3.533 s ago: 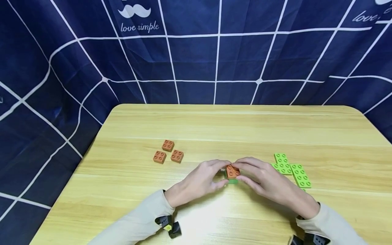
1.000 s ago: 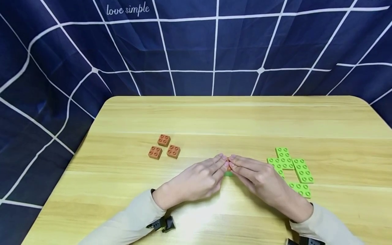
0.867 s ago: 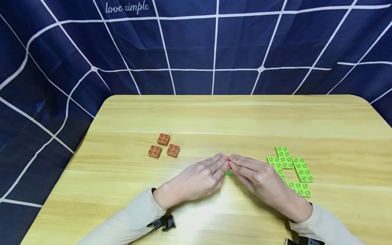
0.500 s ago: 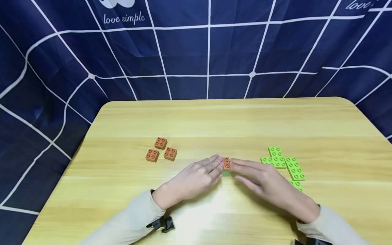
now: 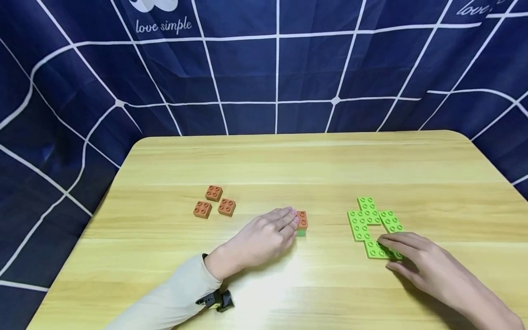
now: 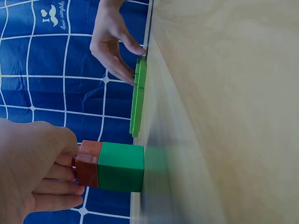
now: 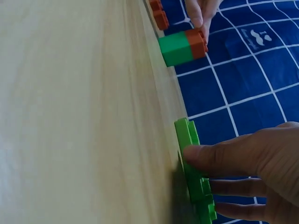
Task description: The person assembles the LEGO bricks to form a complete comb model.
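An orange toy building brick (image 5: 302, 219) sits on a green block (image 6: 120, 167), making a small upright stack on the table. My left hand (image 5: 257, 240) rests its fingers on the orange brick's top, covering its left part. To the right lie several flat light green building bricks (image 5: 358, 225), arranged round a square gap. My right hand (image 5: 433, 266) is at the nearest of them, a light green brick (image 5: 373, 250), fingers over its top and thumb at its near side. In the right wrist view the thumb (image 7: 198, 155) overlaps the light green brick's side.
Three loose orange bricks (image 5: 214, 193) lie in a group left of the stack. The wooden table (image 5: 288, 160) ends at the back against a dark blue curtain (image 5: 247, 82) with white lines. A black strap device (image 5: 218, 300) sits at the left wrist.
Both hands pressed on the orange brick over the green block earlier. My right hand has left it and moved right to the light green bricks; my left hand has stayed on the stack.
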Demonstrator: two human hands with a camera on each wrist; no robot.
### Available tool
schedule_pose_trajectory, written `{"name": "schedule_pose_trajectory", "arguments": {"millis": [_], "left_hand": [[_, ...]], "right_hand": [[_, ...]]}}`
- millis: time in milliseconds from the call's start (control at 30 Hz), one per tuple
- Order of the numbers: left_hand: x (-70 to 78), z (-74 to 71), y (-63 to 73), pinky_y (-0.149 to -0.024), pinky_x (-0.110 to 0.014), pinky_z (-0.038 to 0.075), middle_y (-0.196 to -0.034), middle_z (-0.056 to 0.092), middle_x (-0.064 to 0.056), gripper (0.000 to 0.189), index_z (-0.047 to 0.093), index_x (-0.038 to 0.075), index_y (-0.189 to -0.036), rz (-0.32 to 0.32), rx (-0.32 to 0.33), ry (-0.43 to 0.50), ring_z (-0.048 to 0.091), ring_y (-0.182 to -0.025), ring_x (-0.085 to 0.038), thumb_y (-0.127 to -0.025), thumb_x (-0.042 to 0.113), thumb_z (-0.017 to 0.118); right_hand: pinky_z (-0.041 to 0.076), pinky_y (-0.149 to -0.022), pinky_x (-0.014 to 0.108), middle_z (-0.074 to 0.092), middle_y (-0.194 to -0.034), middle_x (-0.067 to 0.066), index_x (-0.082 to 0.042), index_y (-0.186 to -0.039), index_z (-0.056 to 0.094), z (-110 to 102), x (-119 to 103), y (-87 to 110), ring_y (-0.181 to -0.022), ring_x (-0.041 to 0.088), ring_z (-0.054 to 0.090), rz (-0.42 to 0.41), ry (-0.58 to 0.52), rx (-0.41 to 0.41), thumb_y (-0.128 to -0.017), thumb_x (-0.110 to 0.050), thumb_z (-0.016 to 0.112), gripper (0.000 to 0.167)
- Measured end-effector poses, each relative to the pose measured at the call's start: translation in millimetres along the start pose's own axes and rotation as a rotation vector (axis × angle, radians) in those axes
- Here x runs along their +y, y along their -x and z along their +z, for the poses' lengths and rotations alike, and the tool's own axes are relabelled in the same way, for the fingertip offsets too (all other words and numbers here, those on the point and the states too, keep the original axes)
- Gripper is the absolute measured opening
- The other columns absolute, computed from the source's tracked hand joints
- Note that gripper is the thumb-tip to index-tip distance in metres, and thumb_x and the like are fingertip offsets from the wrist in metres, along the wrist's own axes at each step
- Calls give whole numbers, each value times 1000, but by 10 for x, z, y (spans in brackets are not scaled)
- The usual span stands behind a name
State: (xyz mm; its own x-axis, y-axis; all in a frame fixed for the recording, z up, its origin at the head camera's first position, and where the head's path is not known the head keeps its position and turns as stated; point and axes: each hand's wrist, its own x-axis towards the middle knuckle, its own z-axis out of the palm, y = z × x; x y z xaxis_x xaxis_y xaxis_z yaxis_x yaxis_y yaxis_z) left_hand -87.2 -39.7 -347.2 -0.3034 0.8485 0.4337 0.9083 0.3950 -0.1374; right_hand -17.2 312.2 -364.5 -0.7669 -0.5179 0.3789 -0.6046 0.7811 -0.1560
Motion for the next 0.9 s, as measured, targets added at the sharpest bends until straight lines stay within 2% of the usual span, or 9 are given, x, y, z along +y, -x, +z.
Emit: {"name": "schedule_pose_trajectory", "arguments": {"millis": [133, 233, 367, 500, 567, 733, 900], "left_hand": [[23, 7, 8, -105, -34, 43, -121, 64, -14, 32, 67, 1, -117, -24, -11, 7, 61, -116, -25, -91, 19, 65], [32, 8, 16, -107, -34, 42, -122, 64, -15, 33, 66, 0, -119, -31, -22, 18, 60, -117, -26, -92, 19, 63], [22, 15, 23, -108, -33, 41, -123, 63, -15, 34, 65, 0, -120, -29, -17, 27, 59, -118, -26, -92, 19, 63], [12, 16, 27, -108, -33, 41, -123, 63, -15, 33, 65, -1, -120, -30, -8, 36, 59, -118, -26, -92, 18, 63], [10, 17, 29, -108, -32, 41, -123, 63, -15, 33, 64, -1, -120, -34, -5, 42, 59, -118, -26, -93, 17, 62], [12, 19, 25, -106, -32, 42, -122, 63, -16, 34, 65, -1, -120, -42, -1, 39, 60, -117, -26, -92, 18, 63], [9, 33, 34, -106, -32, 42, -123, 63, -16, 34, 64, -1, -121, -38, -7, 45, 59, -118, -26, -92, 17, 63]], "right_hand": [[30, -95, -1, 71, -101, 6, -6, -103, 73, 45, 2, 7, -87, 27, 66, -9, 27, 37, -96, -60, 29, 69], [39, -89, 3, 71, -98, 6, -7, -101, 73, 57, -6, 6, -85, 26, 66, -13, 50, 46, -97, -59, 26, 70], [41, -88, 5, 70, -100, 5, -8, -102, 73, 40, -21, 1, -87, 26, 66, 4, 45, 42, -95, -60, 32, 67], [27, -97, -2, 68, -105, 6, -7, -108, 72, 2, -45, -33, -91, 27, 65, 19, 6, 54, -94, -57, 46, 58], [24, -100, -2, 68, -108, 5, -7, -110, 71, -13, -53, -69, -95, 21, 64, 6, -24, 64, -94, -53, 52, 53], [27, -101, 0, 67, -109, 2, -6, -113, 69, -16, -54, -179, -101, 13, 62, -51, -69, 70, -98, -49, 46, 52], [34, -97, 0, 66, -108, 1, -5, -113, 69, -27, -71, -285, -95, 19, 64, -75, -55, 69, -98, -48, 46, 51]]}}
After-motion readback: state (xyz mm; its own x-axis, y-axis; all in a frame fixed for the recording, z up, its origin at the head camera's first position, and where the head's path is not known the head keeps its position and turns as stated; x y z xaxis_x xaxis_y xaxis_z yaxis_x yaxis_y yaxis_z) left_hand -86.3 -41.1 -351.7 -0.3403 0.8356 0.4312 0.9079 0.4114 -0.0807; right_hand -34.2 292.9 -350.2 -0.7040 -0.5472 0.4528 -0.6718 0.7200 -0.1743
